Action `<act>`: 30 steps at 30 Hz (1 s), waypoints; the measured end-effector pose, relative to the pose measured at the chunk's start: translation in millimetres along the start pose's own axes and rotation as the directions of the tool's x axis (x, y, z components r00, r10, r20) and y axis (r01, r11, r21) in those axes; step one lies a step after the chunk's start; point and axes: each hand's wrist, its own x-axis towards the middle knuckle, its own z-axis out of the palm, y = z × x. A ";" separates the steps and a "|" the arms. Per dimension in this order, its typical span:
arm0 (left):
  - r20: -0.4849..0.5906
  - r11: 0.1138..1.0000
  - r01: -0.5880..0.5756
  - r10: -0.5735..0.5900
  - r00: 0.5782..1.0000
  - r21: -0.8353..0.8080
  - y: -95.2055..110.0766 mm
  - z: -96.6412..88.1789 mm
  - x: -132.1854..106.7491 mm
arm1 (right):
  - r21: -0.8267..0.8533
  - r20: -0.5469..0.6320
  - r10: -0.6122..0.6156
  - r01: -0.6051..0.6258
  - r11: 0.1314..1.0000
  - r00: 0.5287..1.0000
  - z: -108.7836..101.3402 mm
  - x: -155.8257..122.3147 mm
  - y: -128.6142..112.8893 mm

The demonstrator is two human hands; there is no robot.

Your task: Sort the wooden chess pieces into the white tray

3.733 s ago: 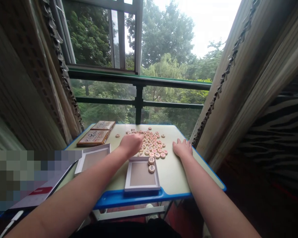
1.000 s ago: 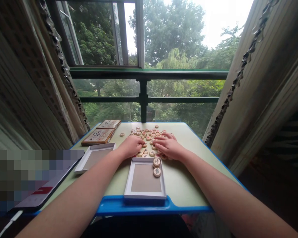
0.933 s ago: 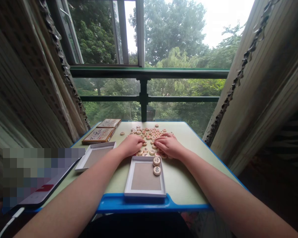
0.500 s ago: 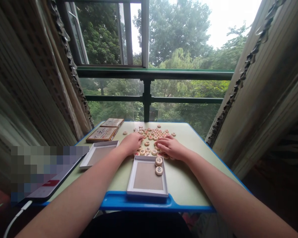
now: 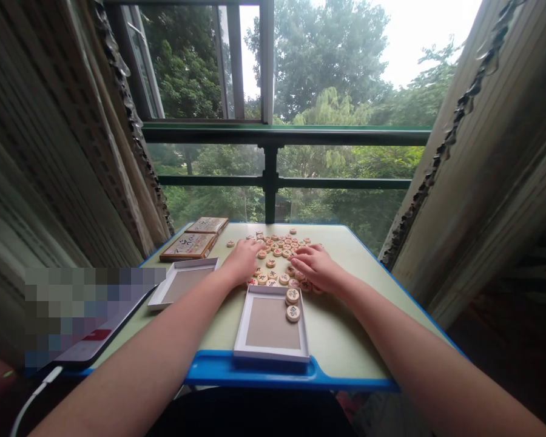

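Note:
Round wooden Chinese chess pieces (image 5: 270, 263) with red and dark characters lie spread across the middle of the table. At the left side of the spread is my left hand (image 5: 244, 261), its fingers stretched forward over pieces at the edge. My right hand (image 5: 318, 267) rests at the right side, fingers apart and reaching over several pieces. Neither hand visibly grips a piece, though the undersides of the fingers are hidden. In front of the spread, a shallow white box tray (image 5: 273, 328) holds two chess pieces (image 5: 293, 313) along its right wall.
A second white tray (image 5: 182, 284) lies left of my left forearm. Two printed box lids (image 5: 190, 245) sit at the back left. A partly blurred device with a cable (image 5: 50, 377) is at the left edge. The table (image 5: 368, 340) has a blue rim; a window stands behind.
My left hand has moved slightly forward, and its fingers have straightened. My right hand has drawn a little to the right, uncovering pieces near its fingers. The two pieces in the tray stay put.

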 end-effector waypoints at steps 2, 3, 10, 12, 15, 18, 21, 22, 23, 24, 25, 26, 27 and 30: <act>-0.006 1.000 -0.018 0.018 1.000 -0.007 0.5 0.2 -0.2 | 0.003 0.008 0.014 -0.014 1.000 1.000 -0.2 0.2 -0.2; -0.010 1.000 -0.024 0.023 1.000 -0.009 0.8 0.2 -0.3 | 0.006 0.019 0.015 -0.015 1.000 1.000 -0.1 0.4 -0.2; 0.012 0.998 -0.063 0.063 0.998 -0.022 1.1 -0.5 -0.4 | 0.048 0.052 -0.036 0.033 0.998 0.998 4.6 1.0 5.0; 0.017 0.998 -0.066 0.066 0.998 -0.023 1.1 -0.9 -0.6 | 0.060 0.040 -0.030 0.028 0.998 0.999 5.9 1.0 5.1; 0.013 0.997 -0.071 0.071 0.997 -0.021 1.8 -1.7 -0.8 | 0.085 0.038 -0.016 0.013 0.996 0.999 8.1 2.0 2.1; -0.002 0.996 -0.087 0.087 0.996 -0.008 3.3 -2.5 -0.4 | 0.113 0.083 -0.017 0.008 0.994 0.996 10.9 4.0 -1.4; -0.020 0.994 -0.107 0.107 0.994 -0.007 5.0 -3.2 -0.3 | 0.097 0.100 -0.011 0.001 0.995 0.995 13.3 5.3 -2.1; -0.028 0.993 -0.114 0.113 0.993 -0.012 5.7 -3.8 -0.7 | 0.087 0.090 -0.012 0.005 0.996 0.996 13.8 5.5 -1.7; -0.037 0.992 -0.121 0.121 0.992 -0.017 6.5 -4.7 -1.3 | 0.078 0.072 -0.014 0.008 0.997 0.997 14.0 5.4 -1.2; -0.048 0.991 -0.131 0.130 0.990 -0.027 7.7 -6.2 -2.2 | 0.070 0.047 -0.015 0.012 0.997 0.999 13.9 5.2 -0.9; -0.063 0.989 -0.141 0.138 0.988 -0.044 9.3 -8.3 -3.3 | 0.064 0.018 -0.018 0.017 0.998 1.000 13.5 4.8 -0.8; -0.084 0.987 -0.145 0.139 0.987 -0.076 11.4 -11.1 -4.7 | 0.062 -0.014 -0.024 0.025 0.998 1.000 12.8 4.3 -1.4; -0.105 0.982 -0.142 0.129 0.986 -0.126 14.1 -14.3 -6.1 | 0.063 -0.046 -0.036 0.038 0.997 0.998 11.9 3.6 -2.6; -0.099 0.932 -0.100 0.069 0.993 -0.349 24.0 -24.2 -9.8 | 0.074 -0.130 -0.088 0.098 0.992 0.988 8.2 1.0 -10.4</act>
